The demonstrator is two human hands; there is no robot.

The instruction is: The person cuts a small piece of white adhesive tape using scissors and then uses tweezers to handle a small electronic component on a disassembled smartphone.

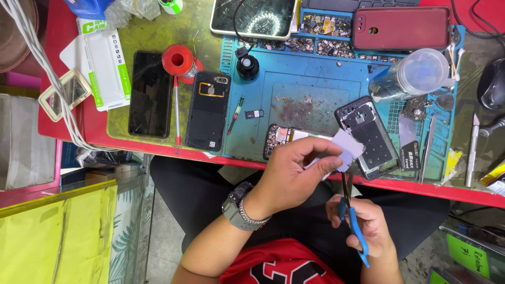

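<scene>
Hands over the lap: left hand (pixel 289 176) pinches thin pale-lilac square sheet (pixel 344 148), right hand (pixel 363 223) grips blue-handled scissors (pixel 351 210) (blades at its lower edge). Keep sheet taut, snip slowly.

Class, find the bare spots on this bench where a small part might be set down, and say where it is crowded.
Bare: blue mat centre, between black bottle and clear jar; also green mat above the black phone. Crowded: parts trays along the top, tools at right.

two hands (pixel 286 176) (pixel 363 221), one scissors (pixel 351 215), one pale sheet (pixel 344 149).
</scene>
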